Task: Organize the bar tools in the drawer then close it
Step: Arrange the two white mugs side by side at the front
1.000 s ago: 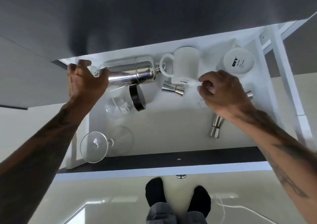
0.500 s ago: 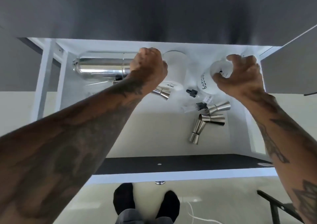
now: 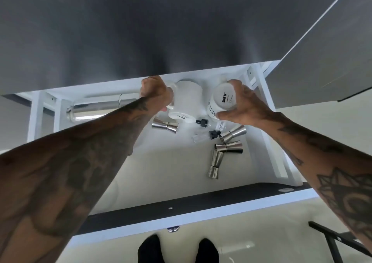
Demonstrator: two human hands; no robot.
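While the drawer (image 3: pixel 267 133) stands open, the shaker (image 3: pixel 94 109) lies on its side along the back wall, beside your left forearm. Your left hand (image 3: pixel 156 93) is closed at the handle of the white mug (image 3: pixel 187 101). Your right hand (image 3: pixel 241 105) cups the printed mug (image 3: pixel 221 99). The jiggers (image 3: pixel 227 148) lie loose, nearer you and below your right hand.

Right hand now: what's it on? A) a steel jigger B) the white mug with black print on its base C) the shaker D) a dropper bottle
B: the right hand wraps its fingers around the white mug with black print on its base at the back of the drawer; the jiggers lie untouched nearer the front.
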